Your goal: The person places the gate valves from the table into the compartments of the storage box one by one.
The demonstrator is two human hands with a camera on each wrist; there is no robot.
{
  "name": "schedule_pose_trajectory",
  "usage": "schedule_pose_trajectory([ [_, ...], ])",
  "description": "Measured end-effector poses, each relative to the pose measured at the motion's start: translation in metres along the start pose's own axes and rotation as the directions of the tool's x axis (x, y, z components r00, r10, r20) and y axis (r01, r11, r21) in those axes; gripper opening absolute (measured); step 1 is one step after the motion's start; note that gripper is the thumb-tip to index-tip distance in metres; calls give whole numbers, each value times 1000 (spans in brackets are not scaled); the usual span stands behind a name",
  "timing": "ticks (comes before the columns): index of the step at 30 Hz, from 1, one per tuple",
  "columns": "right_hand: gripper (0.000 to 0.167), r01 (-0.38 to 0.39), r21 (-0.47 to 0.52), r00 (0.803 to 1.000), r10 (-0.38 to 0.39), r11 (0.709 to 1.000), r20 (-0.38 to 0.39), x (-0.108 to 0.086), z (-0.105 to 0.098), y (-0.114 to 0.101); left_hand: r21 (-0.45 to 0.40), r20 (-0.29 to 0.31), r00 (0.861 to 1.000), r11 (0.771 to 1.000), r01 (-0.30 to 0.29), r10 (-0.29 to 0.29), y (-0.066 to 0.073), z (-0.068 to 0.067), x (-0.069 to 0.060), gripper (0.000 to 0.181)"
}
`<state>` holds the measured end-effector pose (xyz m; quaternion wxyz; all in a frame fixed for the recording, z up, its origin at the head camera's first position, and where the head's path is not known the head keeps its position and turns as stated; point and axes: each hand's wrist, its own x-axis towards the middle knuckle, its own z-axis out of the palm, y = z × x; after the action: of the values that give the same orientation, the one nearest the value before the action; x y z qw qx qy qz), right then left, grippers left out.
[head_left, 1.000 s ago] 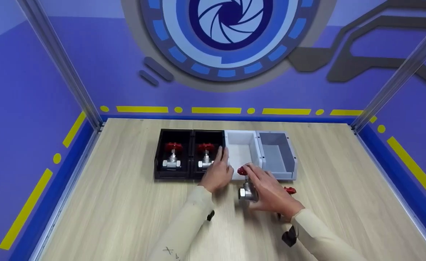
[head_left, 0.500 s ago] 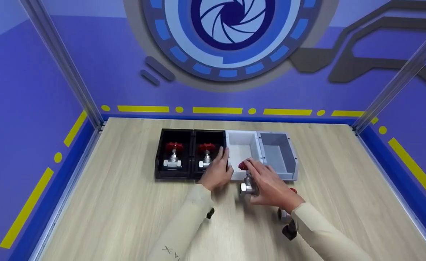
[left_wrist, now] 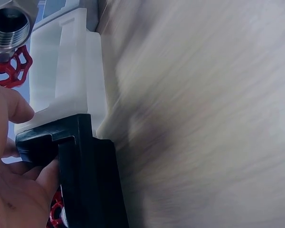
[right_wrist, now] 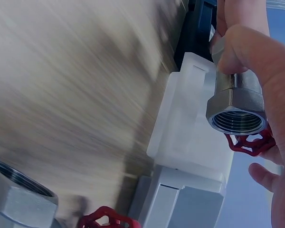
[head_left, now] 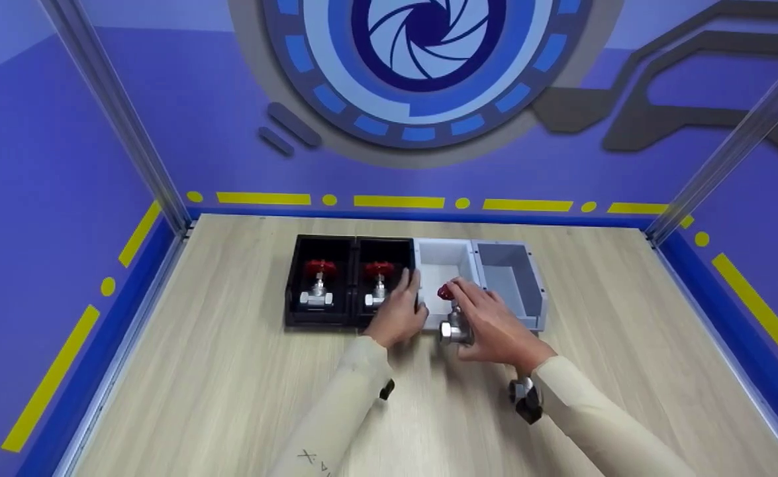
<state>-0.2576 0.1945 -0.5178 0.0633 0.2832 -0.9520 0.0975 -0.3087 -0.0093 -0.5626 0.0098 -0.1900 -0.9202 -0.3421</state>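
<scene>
Slanting right grip (head_left: 498,328) around valve (head_left: 455,330).

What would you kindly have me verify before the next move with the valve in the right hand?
1. Right hand has the held valve in its fingers: ok.
2. Held valve upright, red handwheel on top: ok.
3. White bin ready to receive: ok, nothing inside in the visible part.
4. Held valve's body inside the white bin: not ok, it is at the front edge.
5. Left hand pressing firmly at the black-white bin seam: cannot tell.
6. Spare valve clear of the right sleeve: cannot tell, partly hidden.
</scene>
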Motion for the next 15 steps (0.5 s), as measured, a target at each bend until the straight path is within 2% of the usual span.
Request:
schedule_pose_trajectory([
  [10,112,2,14,1000,-2,1000,21,4,0,3,-9,-2,1000,1000,13,-13,1,1,-1,69],
  [15,111,4,18,1000,-4,1000,-2,8,1,7,-13,1,1000,999,31,-31,2,1,-1,70],
])
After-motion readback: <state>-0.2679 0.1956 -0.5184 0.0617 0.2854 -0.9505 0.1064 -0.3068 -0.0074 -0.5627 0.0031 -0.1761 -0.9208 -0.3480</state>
